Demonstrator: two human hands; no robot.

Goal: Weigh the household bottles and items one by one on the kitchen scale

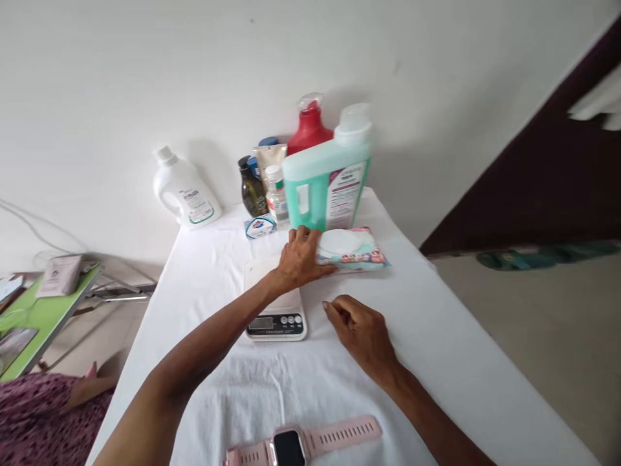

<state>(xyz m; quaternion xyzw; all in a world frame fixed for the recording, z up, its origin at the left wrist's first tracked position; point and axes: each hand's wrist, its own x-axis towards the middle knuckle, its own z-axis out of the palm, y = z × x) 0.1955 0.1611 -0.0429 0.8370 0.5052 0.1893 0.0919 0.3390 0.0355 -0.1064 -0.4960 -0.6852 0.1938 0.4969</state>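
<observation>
- The tabletop (436, 336) carries our things under a white cloth.
- We judge the teal detergent jug (326, 181) roughly full, cap on.
- The kitchen scale (275, 304) sits bare.
- We grip the wipes pack (352, 249), lid closed, beside the scale; next, it needs lifting.
- Left hand (298, 259): fingers clamped on the pack.
- Right hand (361, 333): fingers loosely curled, holding nothing.

Glossy plastic wipes pack (352, 249) – matt white cloth-covered table (436, 336), smooth plastic scale (275, 310)

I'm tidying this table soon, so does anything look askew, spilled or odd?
Nothing is spilled or damaged. One oddity: the white jug at the back left leans against the wall, not upright. The left hand rests on the wipes pack beside the scale.
</observation>
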